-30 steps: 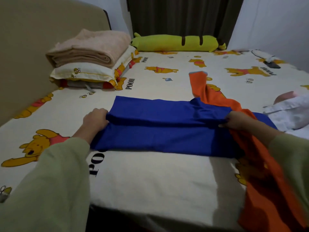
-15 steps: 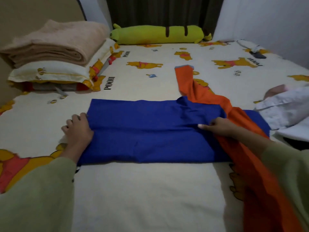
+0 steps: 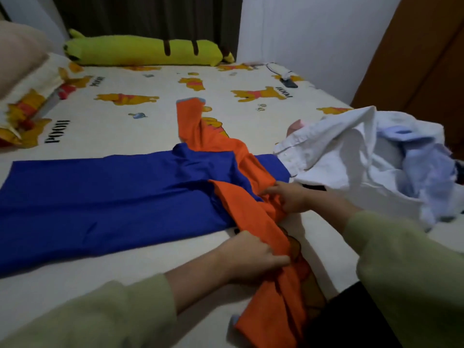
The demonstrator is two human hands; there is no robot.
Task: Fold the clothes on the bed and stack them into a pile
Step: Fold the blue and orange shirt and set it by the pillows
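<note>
Both hands have a bunched grip on the long orange cloth garment (image 3: 253, 204), left hand (image 3: 253, 257) lower centre, right hand (image 3: 288, 197) just above, its length running up-frame across the flat blue fabric piece (image 3: 105, 197) on the bed (image 3: 120, 275).

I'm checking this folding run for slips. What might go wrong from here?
Both hands, left hand and right hand, grip the orange garment, which crosses the folded blue garment. Pulling it may drag the blue fold open. Its near end hangs off the bed edge and might slide down.
</note>
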